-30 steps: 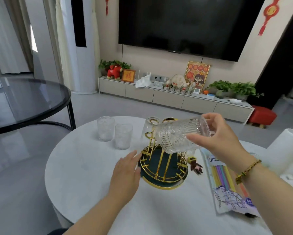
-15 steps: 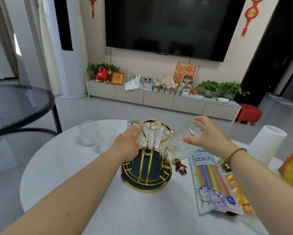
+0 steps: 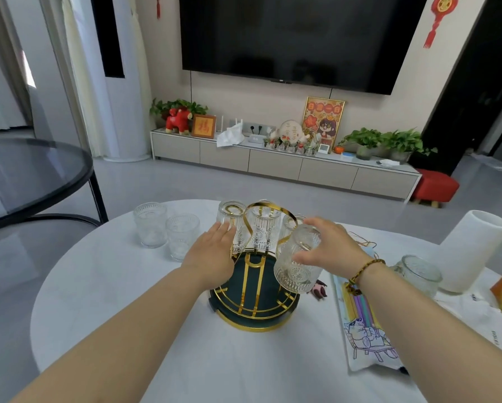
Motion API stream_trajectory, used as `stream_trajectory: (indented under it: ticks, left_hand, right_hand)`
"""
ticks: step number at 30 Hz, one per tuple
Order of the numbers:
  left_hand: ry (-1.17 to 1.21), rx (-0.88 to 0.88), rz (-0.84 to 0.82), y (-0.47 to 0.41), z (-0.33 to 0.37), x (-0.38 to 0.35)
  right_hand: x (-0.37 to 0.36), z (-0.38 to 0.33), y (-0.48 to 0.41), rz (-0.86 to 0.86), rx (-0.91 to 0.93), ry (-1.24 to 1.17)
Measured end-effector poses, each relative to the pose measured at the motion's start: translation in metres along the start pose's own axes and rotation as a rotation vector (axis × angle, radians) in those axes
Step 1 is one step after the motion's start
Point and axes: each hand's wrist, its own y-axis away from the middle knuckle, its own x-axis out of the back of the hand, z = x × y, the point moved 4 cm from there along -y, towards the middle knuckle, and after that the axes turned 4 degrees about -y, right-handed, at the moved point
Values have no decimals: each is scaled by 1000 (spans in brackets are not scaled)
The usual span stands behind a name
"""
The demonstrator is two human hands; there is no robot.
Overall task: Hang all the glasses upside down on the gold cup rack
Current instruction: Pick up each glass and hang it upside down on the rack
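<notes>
You are partway through. Your right hand (image 3: 328,245) has its grip closed around a patterned glass (image 3: 297,261), turned mouth-down and held at the near right side of the gold rack (image 3: 255,286); whether it already sits on a prong, I cannot tell, so I would count it as going on rather than hung. Your left hand (image 3: 215,251) rests against the left side of the rack with fingers loosely spread, gripping no glass that I can see; it looks to be steadying the rack or the hung glass beside it.

Done so far, as far as it shows: three glasses hang upside down on the rack, one at its far left (image 3: 229,225), one at its centre back (image 3: 263,228), and one at its far right, mostly hidden behind your right hand.

Left to do: two upright glasses (image 3: 150,225) (image 3: 182,238) stand on the table (image 3: 104,286) just left of the rack. Another glass vessel (image 3: 420,274) sits well to the right of the rack, near a white cylinder (image 3: 473,251); it looks wider, and I cannot say whether it belongs to the set.
</notes>
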Motion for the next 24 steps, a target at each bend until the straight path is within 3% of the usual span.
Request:
stream_trajectory:
  ticks: [19, 21, 24]
  left_hand:
    - [128, -23, 102, 3, -6, -4]
    - [202, -18, 160, 14, -15, -5]
    - [239, 35, 234, 40, -43, -12]
  right_hand:
    - [-22, 10, 5, -30, -62, -11]
    - [-17, 5, 8, 40, -41, 18]
    - [-8, -17, 20, 345, 131, -34]
